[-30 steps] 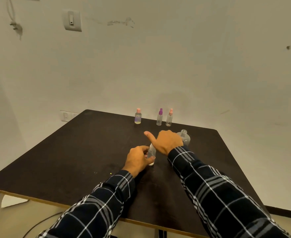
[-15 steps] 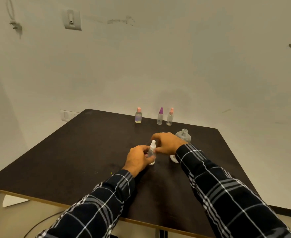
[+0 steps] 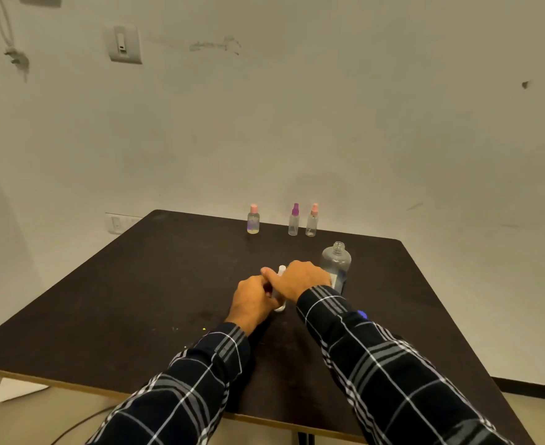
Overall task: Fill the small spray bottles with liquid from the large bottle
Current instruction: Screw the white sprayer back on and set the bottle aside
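Bearing the large bottle [image 3: 337,261], a dark table [image 3: 136,300] fronts a scuffed wall [image 3: 361,123].

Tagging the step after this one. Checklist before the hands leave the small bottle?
1. Small bottle upright on the table: ok, the left hand grips it.
2. White spray top fully seated: cannot tell, the right hand curls round it.
3. Fill level in the small bottle: cannot tell, the hands hide its body.
4. Large bottle standing: ok.
5. Large bottle safe from a knock: not ok, it is uncapped and close behind the right hand.
6. Other bottles at the far edge, pink-capped, purple-topped and pink-topped, standing: ok.
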